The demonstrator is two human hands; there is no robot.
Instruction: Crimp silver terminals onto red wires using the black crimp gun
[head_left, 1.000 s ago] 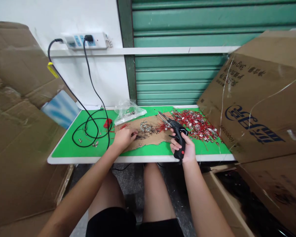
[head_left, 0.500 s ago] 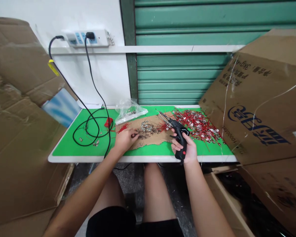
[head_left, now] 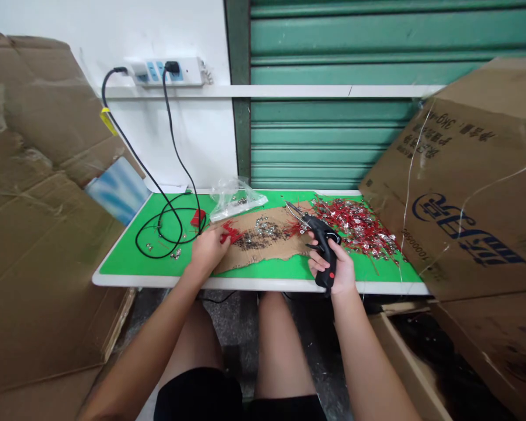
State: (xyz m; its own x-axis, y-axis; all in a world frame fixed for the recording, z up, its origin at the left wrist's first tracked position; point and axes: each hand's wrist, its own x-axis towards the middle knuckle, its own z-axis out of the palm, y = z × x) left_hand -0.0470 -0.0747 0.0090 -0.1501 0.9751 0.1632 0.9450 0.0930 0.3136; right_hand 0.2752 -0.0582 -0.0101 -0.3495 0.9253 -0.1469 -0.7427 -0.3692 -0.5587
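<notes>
My right hand point(head_left: 339, 266) is wrapped round a black soldering gun point(head_left: 324, 248), its metal tip pointing up and left over the cardboard sheet point(head_left: 284, 248). At the sheet's left end, my left hand point(head_left: 210, 247) has its fingers pinched together at a bundle of short red wires point(head_left: 231, 231); whether it grips one is too small to tell. Small silver metal parts point(head_left: 265, 227) lie mid-sheet beside dark marks. To the right, a large heap of red wires with silver parts point(head_left: 355, 225) spreads over the green table top point(head_left: 280, 270).
Black cables point(head_left: 140, 231) loop over the table's left side from a power strip point(head_left: 188, 71). A clear plastic bag point(head_left: 236, 202) and a red block point(head_left: 197, 218) lie near the back. Large cardboard boxes stand left point(head_left: 35, 234) and right point(head_left: 464, 193).
My left hand has moved left, from the dark marks to the red wire bundle. My right hand still holds the soldering gun. The whole view has shifted slightly.
</notes>
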